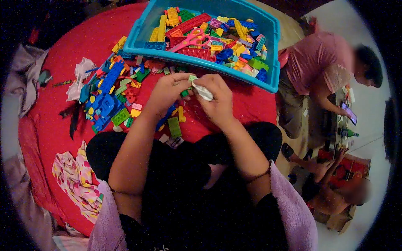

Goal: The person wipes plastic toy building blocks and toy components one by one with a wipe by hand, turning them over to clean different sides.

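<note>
At the frame's upper centre, below a blue bin point(144, 29), the left hand point(172, 90) pinches a small pale green block point(192, 78) in its fingertips. Just right of the block, the right hand point(218, 96) grips a white cloth or tissue point(204, 91), its long axis slanting toward lower right

The person wears a black top point(180, 226), with pale lettering point(161, 248) partly cut off at the frame's bottom, and black legwear point(261, 140). Fluffy lilac fabric point(291, 205) flanks the torso on both sides.
</note>
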Demonstrator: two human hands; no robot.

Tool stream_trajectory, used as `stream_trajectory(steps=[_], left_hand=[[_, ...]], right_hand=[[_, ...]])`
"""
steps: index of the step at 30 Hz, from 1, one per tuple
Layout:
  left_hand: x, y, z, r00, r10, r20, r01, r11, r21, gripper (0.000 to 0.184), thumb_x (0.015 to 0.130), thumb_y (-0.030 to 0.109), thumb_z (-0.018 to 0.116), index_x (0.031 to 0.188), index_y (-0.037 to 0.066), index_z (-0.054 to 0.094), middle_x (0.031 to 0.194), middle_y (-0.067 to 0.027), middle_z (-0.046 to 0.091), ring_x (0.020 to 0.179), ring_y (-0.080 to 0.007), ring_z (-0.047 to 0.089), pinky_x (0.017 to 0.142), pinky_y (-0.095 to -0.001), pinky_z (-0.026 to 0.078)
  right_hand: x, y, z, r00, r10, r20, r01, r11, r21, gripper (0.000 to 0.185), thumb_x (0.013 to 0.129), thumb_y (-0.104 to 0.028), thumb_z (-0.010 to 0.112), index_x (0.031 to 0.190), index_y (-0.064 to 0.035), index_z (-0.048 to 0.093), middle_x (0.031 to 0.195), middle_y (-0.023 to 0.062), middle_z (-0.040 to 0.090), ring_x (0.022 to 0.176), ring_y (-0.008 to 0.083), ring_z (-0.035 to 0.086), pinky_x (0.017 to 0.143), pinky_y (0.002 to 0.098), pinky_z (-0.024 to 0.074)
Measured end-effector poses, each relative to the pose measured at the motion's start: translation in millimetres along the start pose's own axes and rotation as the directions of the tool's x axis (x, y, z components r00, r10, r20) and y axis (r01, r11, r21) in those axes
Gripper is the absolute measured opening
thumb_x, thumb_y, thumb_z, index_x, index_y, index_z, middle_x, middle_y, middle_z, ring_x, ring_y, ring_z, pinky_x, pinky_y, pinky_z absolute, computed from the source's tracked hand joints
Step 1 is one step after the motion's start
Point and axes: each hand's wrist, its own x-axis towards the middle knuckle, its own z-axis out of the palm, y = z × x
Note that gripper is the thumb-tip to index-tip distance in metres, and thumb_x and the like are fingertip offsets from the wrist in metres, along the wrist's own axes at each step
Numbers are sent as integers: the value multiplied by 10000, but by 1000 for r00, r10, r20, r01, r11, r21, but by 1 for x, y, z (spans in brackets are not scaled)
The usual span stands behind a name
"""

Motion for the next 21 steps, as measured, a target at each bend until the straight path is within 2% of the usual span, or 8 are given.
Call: stream_trajectory(steps=[1, 3, 4, 10, 15, 19, 21], left_hand=[[-1, 1, 3, 1000, 0, 1, 0, 1000, 0, 303, 841, 155, 516, 1106, 9, 528, 938, -51, 604, 797, -119, 589, 624, -227, 475], [-6, 4, 8, 1000, 24, 9, -22, 985, -170, 303, 854, 161, 511, 1123, 24, 531, 915, -40, 604, 773, -105, 582, 623, -227, 478], [-7, 4, 8, 1000, 24, 9, -22, 985, -170, 303, 854, 161, 511, 1123, 24, 531, 915, -40, 604, 773, -105, 582, 623, -227, 478], [-4, 1, 5, 999, 47, 12, -46, 996, -75, 295, 854, 153, 522, 1123, 33, 530, 921, -39, 599, 764, -94, 571, 634, -227, 478], [-2, -2, 6, 988, 157, -14, -157, 988, -2, 312, 827, 133, 568, 1124, 38, 546, 841, -11, 589, 737, -65, 543, 629, -207, 463], [-6, 6, 8, 989, 144, -27, -144, 989, 16, 307, 821, 127, 577, 1111, 28, 559, 829, -2, 581, 722, -60, 532, 624, -203, 458], [-7, 8, 7, 993, 120, -13, -120, 993, 25, 319, 817, 184, 583, 1098, 34, 568, 892, -19, 592, 720, -71, 532, 651, -216, 456]], right_hand=[[0, 0, 1, 1000, 1, 0, -1, 1000, 0, 300, 660, -5, 650, 944, -82, 592, 867, 136, 564, 799, 300, 573, 665, 344, 483], [-1, 0, 2, 1000, 14, -23, -16, 997, -74, 311, 653, 20, 623, 942, -90, 592, 880, 139, 546, 797, 317, 567, 665, 357, 484], [-2, 1, 3, 1000, 14, -22, -16, 997, -74, 311, 653, 20, 623, 942, -90, 592, 880, 139, 546, 797, 317, 567, 665, 357, 484], [-2, 2, 3, 998, 50, -21, -51, 998, -47, 304, 652, 45, 586, 934, -71, 585, 884, 146, 536, 790, 323, 559, 670, 371, 481], [-3, 3, 1, 996, 87, -33, -88, 996, -34, 278, 669, 37, 586, 932, -54, 584, 873, 145, 534, 793, 318, 558, 677, 370, 477], [-3, 1, 2, 995, 92, -49, -90, 995, 49, 257, 680, 29, 591, 923, -55, 590, 866, 138, 534, 789, 307, 559, 668, 356, 474], [-3, 1, 2, 993, 79, -85, -71, 993, 94, 240, 689, 21, 592, 916, -59, 595, 863, 132, 533, 781, 297, 558, 658, 343, 472]])
